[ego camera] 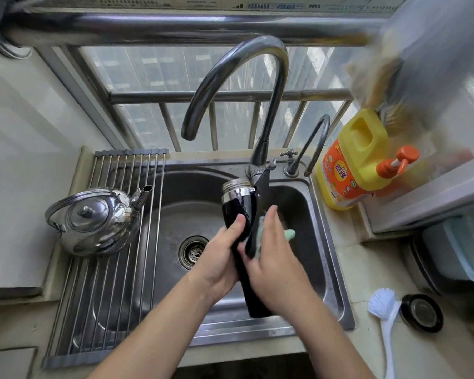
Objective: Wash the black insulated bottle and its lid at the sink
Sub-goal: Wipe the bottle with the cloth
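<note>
The yellow detergent jug (353,165), up and to the right of the right hand (274,258), bears an orange label with unreadable Chinese characters.

A home kitchen: a steel sink (337,269) with a gooseneck tap (257,86) set in the worktop (367,348) under a barred window, a kettle (96,222) on a drying rack (104,310), detergent jug (353,160) at the far right corner.

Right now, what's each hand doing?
Left hand: closed around the black bottle.
Right hand: pressing a green sponge against the bottle.
</note>
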